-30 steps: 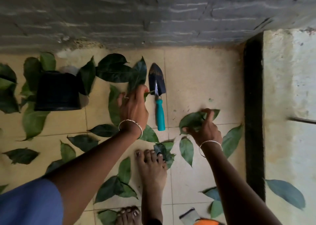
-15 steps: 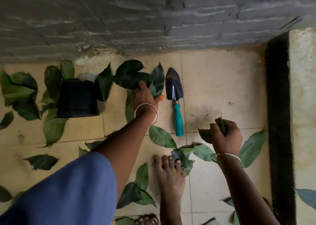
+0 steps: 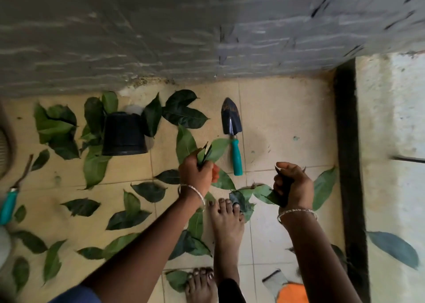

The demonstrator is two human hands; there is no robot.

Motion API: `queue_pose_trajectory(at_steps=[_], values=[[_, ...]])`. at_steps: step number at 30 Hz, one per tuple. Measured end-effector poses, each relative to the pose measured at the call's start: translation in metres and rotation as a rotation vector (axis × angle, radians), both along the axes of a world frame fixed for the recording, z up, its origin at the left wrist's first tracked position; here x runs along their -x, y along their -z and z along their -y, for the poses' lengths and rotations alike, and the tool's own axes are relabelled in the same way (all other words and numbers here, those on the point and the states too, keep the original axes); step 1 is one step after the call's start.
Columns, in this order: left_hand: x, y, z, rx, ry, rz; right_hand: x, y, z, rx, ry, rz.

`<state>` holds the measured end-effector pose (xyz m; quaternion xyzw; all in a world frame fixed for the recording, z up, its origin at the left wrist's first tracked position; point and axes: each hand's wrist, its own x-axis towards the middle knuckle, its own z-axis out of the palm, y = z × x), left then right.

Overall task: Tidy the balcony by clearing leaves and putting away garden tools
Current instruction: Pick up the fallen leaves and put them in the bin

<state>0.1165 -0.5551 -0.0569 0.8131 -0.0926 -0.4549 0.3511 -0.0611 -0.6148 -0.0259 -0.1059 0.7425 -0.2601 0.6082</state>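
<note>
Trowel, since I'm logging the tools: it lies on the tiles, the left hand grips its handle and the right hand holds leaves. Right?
No. The head view shows the left hand gripping a bunch of leaves, not the handle; the trowel lies on the tiles with no hand on it. The right hand does hold other leaves.

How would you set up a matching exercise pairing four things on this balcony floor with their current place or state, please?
Things:
1. trowel
2. black pot
3. left hand
4. right hand

States:
A. grips leaves close to the dark floor strip
B. lies free on the tiles, blade toward the wall
C. grips a leaf bunch beside a teal handle
D. sits with loose leaves around it

Pairs: 1-B; 2-D; 3-C; 4-A.
</note>
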Motion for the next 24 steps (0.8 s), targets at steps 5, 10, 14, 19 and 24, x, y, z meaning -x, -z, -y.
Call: queue_pose_trajectory(at_steps=[5, 10, 14, 19, 24], values=[[0.014, -0.092, -0.008, 0.040, -0.155, -0.133, -0.001, -0.085, -0.003, -0.045, 0.063, 0.113], [0.020, -0.192, -0.012, 0.095, -0.180, -0.150, -0.007, -0.185, -0.012, 0.025, 0.131, 0.163], [0.018, -0.292, -0.024, 0.110, -0.171, -0.173, -0.021, -0.292, -0.028, 0.091, 0.138, 0.223], [0.018, -0.439, -0.051, 0.288, -0.170, -0.116, -0.035, -0.443, -0.056, 0.176, 0.088, 0.356], [0.014, -0.596, -0.094, 0.498, -0.119, -0.091, -0.037, -0.607, -0.091, 0.336, -0.005, 0.538]])
